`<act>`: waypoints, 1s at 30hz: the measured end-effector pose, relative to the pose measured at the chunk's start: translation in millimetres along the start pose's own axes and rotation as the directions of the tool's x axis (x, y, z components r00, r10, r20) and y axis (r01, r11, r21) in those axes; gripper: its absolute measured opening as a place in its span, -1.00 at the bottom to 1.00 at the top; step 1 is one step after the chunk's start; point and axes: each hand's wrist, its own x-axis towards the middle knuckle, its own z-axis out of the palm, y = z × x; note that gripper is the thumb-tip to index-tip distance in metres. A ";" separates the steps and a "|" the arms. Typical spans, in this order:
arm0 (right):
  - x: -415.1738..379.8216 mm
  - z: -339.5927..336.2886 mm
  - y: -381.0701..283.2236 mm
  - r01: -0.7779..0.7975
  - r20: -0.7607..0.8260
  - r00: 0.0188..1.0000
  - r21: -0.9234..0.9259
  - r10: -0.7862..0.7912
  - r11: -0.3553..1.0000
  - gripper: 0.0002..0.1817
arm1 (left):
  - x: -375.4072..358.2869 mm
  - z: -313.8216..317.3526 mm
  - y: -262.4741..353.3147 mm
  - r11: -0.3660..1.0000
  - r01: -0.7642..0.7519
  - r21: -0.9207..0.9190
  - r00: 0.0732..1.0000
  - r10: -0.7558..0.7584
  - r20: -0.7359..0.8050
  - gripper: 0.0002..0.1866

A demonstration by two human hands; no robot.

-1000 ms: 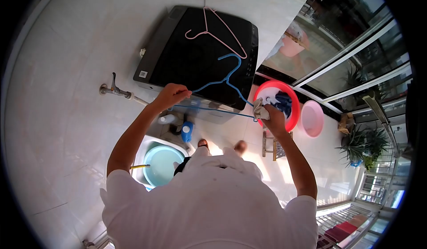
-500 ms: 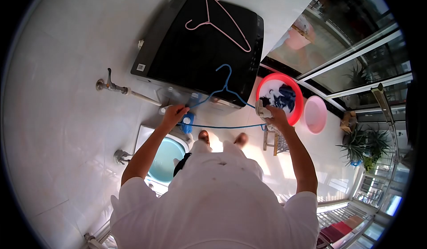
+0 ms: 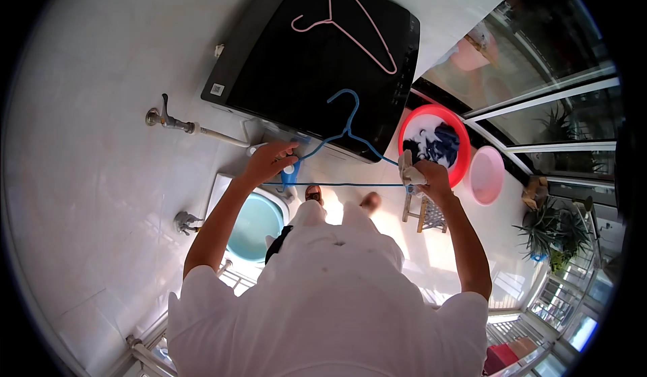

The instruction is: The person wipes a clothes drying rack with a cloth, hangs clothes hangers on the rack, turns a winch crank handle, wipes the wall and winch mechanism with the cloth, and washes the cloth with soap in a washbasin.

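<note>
Your left hand [image 3: 268,163] has loosened beside the blue hanger [image 3: 347,132]; your right hand [image 3: 435,177] clutches cloth [image 3: 409,169] and hanger end, which a slack grip could drop.

Smooth blue hanger [image 3: 347,132], matt cloth [image 3: 407,169]

Dark washing machine [image 3: 269,74], pink hanger [image 3: 330,21] lying flat on its black top, pale floor [image 3: 472,249] patched with sunlight, small stool [image 3: 432,216] and pink basin [image 3: 486,176] standing on it

A hanger [image 3: 347,132] lies between left hand [image 3: 268,162] and right hand [image 3: 435,179].
</note>
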 end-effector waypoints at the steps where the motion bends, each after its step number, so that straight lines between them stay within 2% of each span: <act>1: 5.3 -12.5 -10.3 0.030 0.016 0.999 -0.030 -0.029 0.999 -0.58 | 12.0 -0.9 28.2 0.995 -0.096 0.018 0.992 0.097 -0.076 -0.59; 4: 22.9 -39.5 -35.6 0.121 0.032 0.992 -0.076 -0.119 0.990 -0.55 | 46.7 10.5 77.2 0.978 -0.108 -0.176 0.993 0.114 0.022 -0.56; 6: 29.6 -51.4 -47.2 0.168 0.046 0.985 -0.121 -0.164 0.978 -0.56 | 67.5 17.9 84.4 0.906 0.104 -0.410 0.965 0.007 0.261 -0.54; 7: 30.1 -59.0 -51.1 0.171 0.043 0.985 -0.125 -0.166 0.977 -0.56 | 71.9 19.9 85.7 0.839 0.227 -0.494 0.922 -0.022 0.386 -0.53; 10: 28.8 -76.7 -56.8 0.173 0.039 0.985 -0.125 -0.169 0.977 -0.58 | 72.4 24.2 88.7 0.769 0.312 -0.559 0.812 0.089 0.576 -0.54; 11: 27.8 -81.4 -55.1 0.174 0.044 0.984 -0.119 -0.170 0.978 -0.58 | 67.9 28.7 93.2 0.824 0.258 -0.505 0.797 0.114 0.593 -0.56; 14: 24.4 -91.3 -47.1 0.144 0.072 0.988 -0.101 -0.137 0.984 -0.62 | 50.9 35.1 116.2 0.703 0.231 -0.672 0.838 0.208 0.505 -0.51; 15: 23.3 -92.3 -43.7 0.137 0.079 0.988 -0.083 -0.131 0.987 -0.63 | 49.7 40.5 115.2 0.675 0.215 -0.706 0.834 0.249 0.492 -0.41; 18: 26.2 -89.0 -36.9 0.089 0.084 0.992 0.014 -0.090 0.996 -0.65 | 44.8 53.0 116.4 0.643 0.207 -0.737 0.874 0.218 0.435 -0.53; 21: 32.1 -86.1 -44.4 0.076 0.027 0.997 0.031 -0.077 0.997 -0.67 | 56.7 54.0 99.5 0.549 0.196 -0.813 0.967 0.028 0.252 -0.66; 22: 36.2 -84.6 -49.5 0.080 -0.002 0.997 0.019 -0.080 0.997 -0.68 | 60.7 48.4 98.0 0.617 0.149 -0.773 0.974 0.044 0.223 -0.67; 24: 49.5 -84.2 -61.4 0.138 0.016 0.990 -0.173 -0.137 0.975 -0.64 | 65.7 35.9 101.7 0.736 0.057 -0.675 0.982 0.081 0.171 -0.63; 25: 57.7 -80.3 -70.1 0.169 0.028 0.986 -0.231 -0.167 0.958 -0.62 | 66.5 34.0 117.0 0.746 0.083 -0.661 0.989 0.021 0.148 -0.65; 27: 75.6 -61.0 -97.4 0.212 0.093 0.975 -0.156 -0.200 0.965 -0.52 | 71.8 37.0 133.1 0.910 -0.030 -0.413 0.986 0.094 0.136 -0.68; 28: 84.7 -50.1 -111.4 0.199 0.065 0.979 -0.154 -0.191 0.968 -0.50 | 75.9 40.8 139.6 0.957 -0.095 -0.274 0.981 0.137 0.138 -0.68; 29: 93.8 -46.5 -124.0 0.205 0.004 0.979 -0.124 -0.206 0.971 -0.49 | 77.1 49.8 141.9 0.953 -0.271 -0.135 0.962 0.271 -0.019 -0.68; 30: 97.8 -45.4 -128.9 0.189 -0.027 0.981 -0.134 -0.194 0.973 -0.48 | 78.6 50.6 146.3 0.951 -0.275 -0.139 0.961 0.269 -0.061 -0.68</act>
